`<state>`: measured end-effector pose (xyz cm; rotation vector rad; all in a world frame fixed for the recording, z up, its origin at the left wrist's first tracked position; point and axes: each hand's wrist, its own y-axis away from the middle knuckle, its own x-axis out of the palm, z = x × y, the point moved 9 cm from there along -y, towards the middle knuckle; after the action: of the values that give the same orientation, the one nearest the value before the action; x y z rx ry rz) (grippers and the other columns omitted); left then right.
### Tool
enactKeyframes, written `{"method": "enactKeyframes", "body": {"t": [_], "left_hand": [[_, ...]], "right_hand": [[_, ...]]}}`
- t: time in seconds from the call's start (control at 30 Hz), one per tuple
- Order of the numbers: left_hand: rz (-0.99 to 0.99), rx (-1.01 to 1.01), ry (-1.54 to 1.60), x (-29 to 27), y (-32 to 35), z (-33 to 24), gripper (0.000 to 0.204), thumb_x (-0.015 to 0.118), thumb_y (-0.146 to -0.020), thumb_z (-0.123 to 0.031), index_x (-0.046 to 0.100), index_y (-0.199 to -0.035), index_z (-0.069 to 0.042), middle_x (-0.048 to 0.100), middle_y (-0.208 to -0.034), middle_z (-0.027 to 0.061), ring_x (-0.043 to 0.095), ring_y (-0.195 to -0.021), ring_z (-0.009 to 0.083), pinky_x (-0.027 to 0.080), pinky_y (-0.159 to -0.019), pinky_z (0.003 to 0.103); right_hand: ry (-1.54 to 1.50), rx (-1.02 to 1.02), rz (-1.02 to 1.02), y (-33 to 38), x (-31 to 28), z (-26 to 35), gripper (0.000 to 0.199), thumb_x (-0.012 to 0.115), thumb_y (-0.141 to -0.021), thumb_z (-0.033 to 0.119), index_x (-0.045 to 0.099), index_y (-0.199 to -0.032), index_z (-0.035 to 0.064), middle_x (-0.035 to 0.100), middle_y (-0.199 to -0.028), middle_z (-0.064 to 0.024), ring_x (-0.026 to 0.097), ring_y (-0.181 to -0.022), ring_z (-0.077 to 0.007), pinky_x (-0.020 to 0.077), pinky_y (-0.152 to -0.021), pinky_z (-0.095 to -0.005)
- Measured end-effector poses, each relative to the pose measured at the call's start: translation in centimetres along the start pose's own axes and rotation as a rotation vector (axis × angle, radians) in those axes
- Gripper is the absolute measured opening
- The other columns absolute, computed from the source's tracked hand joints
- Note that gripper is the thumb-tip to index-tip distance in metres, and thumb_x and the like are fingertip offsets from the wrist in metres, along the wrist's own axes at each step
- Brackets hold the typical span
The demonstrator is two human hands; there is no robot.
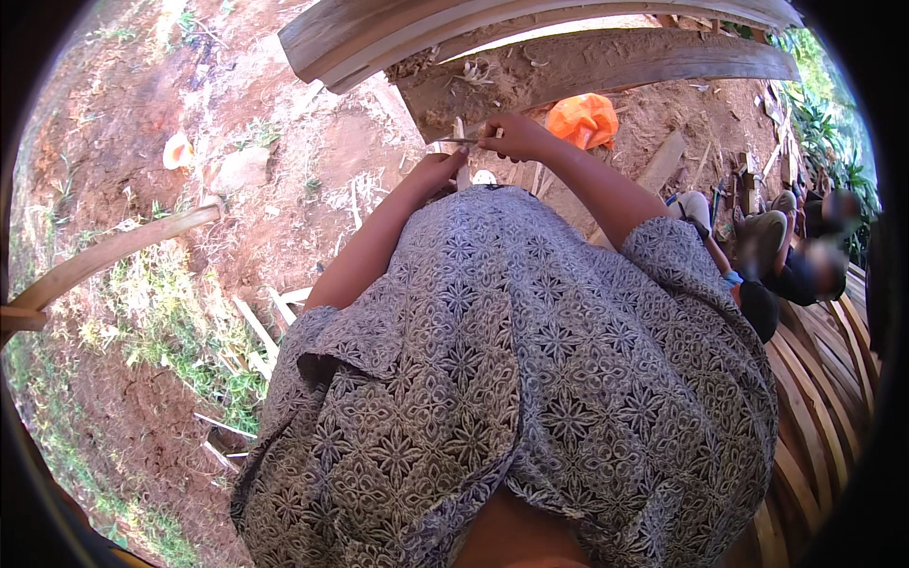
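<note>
In front of my body, my left hand (439, 171) is closed around a slim, pale piece of wood (463, 174) that stands roughly upright. My right hand (512, 137), just to the right and a little farther away, is closed on a knife. The knife's thin blade (455, 140) points left and crosses the wood near its upper part. My fingers hide most of the knife's handle. A patterned grey shirt (530, 312) covers my torso below both hands.
Long wooden planks (606, 66) lie ahead, with shavings (478, 71) on them. An orange plastic bag (582, 120) sits beyond my right forearm. Other people (786, 246) sit at the right, near stacked wooden strips (819, 398). A curved wooden pole (123, 248) extends at the left over reddish soil.
</note>
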<state>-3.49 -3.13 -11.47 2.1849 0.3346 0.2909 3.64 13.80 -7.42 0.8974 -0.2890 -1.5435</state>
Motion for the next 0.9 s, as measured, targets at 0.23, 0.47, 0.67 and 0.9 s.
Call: {"method": "enactKeyframes", "body": {"t": [0.23, 0.47, 0.67, 0.9], "left_hand": [[-0.593, 0.895, -1.113, -1.2, 7.3, -10.0, 0.041, 0.07, -0.093, -0.039, 0.063, -0.116, -0.006, 0.062, -0.113, 0.0148, 0.063, -0.105, 0.0363, 0.051, -0.09, 0.047], [-0.487, 0.938, -1.305, 0.1, 6.1, -10.8, 0.011, 0.069, -0.09, -0.022, 0.07, -0.095, -0.013, 0.062, -0.095, 0.004, 0.063, -0.099, 0.0268, 0.052, -0.085, 0.044], [-0.475, 0.942, -1.361, 0.5, 5.8, -10.2, 0.01, 0.066, -0.091, -0.022, 0.069, -0.095, -0.013, 0.061, -0.094, 0.0047, 0.063, -0.098, 0.0256, 0.053, -0.082, 0.043], [-0.493, 0.976, -1.318, 1.3, 6.6, -10.2, 0.009, 0.066, -0.089, -0.021, 0.069, -0.093, -0.013, 0.062, -0.095, 0.0048, 0.063, -0.098, 0.0254, 0.053, -0.081, 0.042]], "right_hand": [[0.074, -0.017, -0.062, 0.6, -0.4, -0.1, 0.034, 0.077, -0.088, 0.041, 0.07, -0.093, 0.0083, 0.071, -0.074, -0.008, 0.068, -0.061, -0.0192, 0.0546, -0.06, -0.0359], [0.225, -0.153, -0.178, 1.3, -0.2, 0.3, 0.036, 0.076, -0.087, 0.042, 0.072, -0.095, 0.0075, 0.074, -0.099, -0.0167, 0.071, -0.096, -0.0346, 0.0547, -0.086, -0.0463], [0.234, -0.085, -0.158, 2.0, 0.0, 0.5, 0.036, 0.075, -0.087, 0.041, 0.072, -0.1, 0.008, 0.074, -0.102, -0.0162, 0.071, -0.099, -0.0346, 0.0542, -0.088, -0.0465], [0.218, -0.059, -0.156, 2.8, -0.2, 0.0, 0.034, 0.074, -0.087, 0.039, 0.072, -0.104, 0.0097, 0.074, -0.103, -0.0161, 0.071, -0.101, -0.0335, 0.0536, -0.089, -0.0464]]}}
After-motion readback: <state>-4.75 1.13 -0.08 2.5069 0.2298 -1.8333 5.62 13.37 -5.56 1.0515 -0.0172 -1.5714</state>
